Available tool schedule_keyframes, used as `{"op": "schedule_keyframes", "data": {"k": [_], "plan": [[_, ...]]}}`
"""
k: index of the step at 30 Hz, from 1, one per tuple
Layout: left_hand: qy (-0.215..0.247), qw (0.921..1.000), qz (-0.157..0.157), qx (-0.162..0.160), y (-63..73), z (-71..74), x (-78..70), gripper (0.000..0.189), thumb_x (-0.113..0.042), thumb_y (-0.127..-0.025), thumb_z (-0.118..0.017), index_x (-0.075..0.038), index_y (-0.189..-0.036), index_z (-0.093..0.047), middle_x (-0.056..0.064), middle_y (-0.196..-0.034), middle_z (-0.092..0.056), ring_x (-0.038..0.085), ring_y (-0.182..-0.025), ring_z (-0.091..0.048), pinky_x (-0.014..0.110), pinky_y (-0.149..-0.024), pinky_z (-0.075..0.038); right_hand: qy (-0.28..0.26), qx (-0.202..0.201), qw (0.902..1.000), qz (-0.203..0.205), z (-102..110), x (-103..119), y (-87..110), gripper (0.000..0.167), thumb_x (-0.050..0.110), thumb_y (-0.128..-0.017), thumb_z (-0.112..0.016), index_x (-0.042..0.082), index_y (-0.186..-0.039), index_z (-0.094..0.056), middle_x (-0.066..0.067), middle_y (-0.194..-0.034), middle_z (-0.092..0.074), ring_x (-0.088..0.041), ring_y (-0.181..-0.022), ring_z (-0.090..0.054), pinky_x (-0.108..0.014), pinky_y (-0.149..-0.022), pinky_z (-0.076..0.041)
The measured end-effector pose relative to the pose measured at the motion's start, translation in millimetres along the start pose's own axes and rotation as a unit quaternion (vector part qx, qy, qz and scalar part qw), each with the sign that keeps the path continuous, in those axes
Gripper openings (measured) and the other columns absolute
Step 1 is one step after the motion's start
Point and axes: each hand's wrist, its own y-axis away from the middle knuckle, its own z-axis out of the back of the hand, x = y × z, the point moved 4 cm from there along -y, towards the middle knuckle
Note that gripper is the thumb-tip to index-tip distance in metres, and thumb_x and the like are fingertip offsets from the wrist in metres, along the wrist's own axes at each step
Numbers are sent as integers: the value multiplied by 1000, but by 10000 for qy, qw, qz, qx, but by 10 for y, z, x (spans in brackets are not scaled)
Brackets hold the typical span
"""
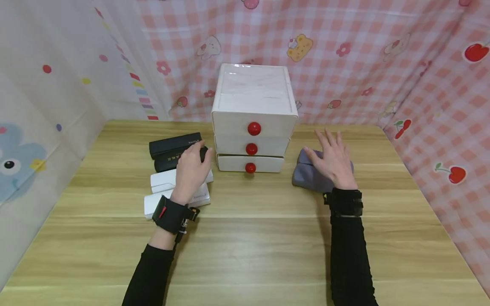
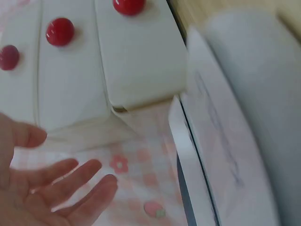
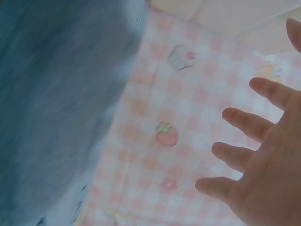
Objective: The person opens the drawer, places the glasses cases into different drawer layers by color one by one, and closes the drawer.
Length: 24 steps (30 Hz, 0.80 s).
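Note:
My left hand (image 1: 191,170) hovers over the cases at the left, its fingers loosely spread and holding nothing in the left wrist view. Beneath and beside it lie two long black cases (image 1: 168,145) that look like glasses cases, and white cases (image 1: 162,180) nearer me, partly covered by the hand. On the right, my right hand (image 1: 334,163) is over grey-blue cases (image 1: 311,177) with a fabric-like surface. Its fingers are spread in the right wrist view, with the grey-blue fabric (image 3: 61,108) beside them. Whether the palm touches the cases cannot be told.
Between the hands, at the back, stands a white three-drawer box (image 1: 254,91) with red round knobs. Its bottom drawer (image 1: 233,164) sticks out slightly. Checked curtains (image 1: 245,46) hang behind and beside the wooden table (image 1: 249,255).

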Motion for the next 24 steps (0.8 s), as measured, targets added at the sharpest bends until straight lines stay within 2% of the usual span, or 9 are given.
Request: {"op": "schedule_keyframes", "data": {"k": [3,6,9,13,17,21,24], "plan": [[380,9985,-13,-403,33,6,-60,38,-25,-99,-48,2,-124,-57,19,-113,-65,35,-105,-61,48,-88,-48,-224,-93,9995,208,72,93,-22,71,55,-96,-41,13,-151,-24,-20,-157,-20,-44,-146,-11,-65,-113,-13],[811,9957,110,-424,49,4,-114,32,-23,-99,-48,0,-118,-60,17,-102,-67,30,-93,-63,42,-82,-48,-543,-96,9978,357,169,206,-82,69,52,-97,-40,14,-152,-21,-19,-157,-21,-42,-145,-17,-60,-115,-16],[1256,9912,420,28,62,-49,-168,31,-23,-99,-47,-1,-117,-60,16,-101,-67,28,-90,-64,35,-77,-47,-785,-88,9961,398,282,327,-167,69,53,-98,-38,16,-152,-20,-18,-157,-22,-39,-145,-19,-58,-116,-18],[1691,9796,812,726,83,-176,-209,33,-27,-100,-46,-3,-118,-59,15,-104,-68,26,-94,-66,32,-78,-51,-922,-70,9944,521,417,515,-289,70,56,-97,-35,14,-152,-20,-16,-157,-25,-36,-145,-21,-56,-117,-18],[2316,9612,1008,1111,85,-307,-286,34,-28,-100,-46,-1,-117,-60,17,-105,-68,28,-95,-67,35,-79,-56,-861,19,9940,668,524,716,-411,71,56,-97,-34,13,-152,-21,-15,-156,-28,-35,-144,-25,-54,-116,-21],[3066,9354,1162,1326,20,-377,-467,37,-29,-100,-46,1,-116,-59,21,-107,-66,33,-97,-66,38,-81,-57,-788,174,9939,746,600,893,-538,71,54,-98,-34,10,-151,-23,-16,-155,-30,-33,-143,-28,-51,-116,-24],[3382,9226,1191,1424,-56,-386,-604,40,-32,-101,-43,1,-119,-58,21,-110,-66,33,-101,-66,40,-85,-56,-775,419,9941,639,624,990,-631,70,52,-97,-37,7,-150,-26,-18,-151,-36,-34,-139,-35,-52,-113,-30]]}}
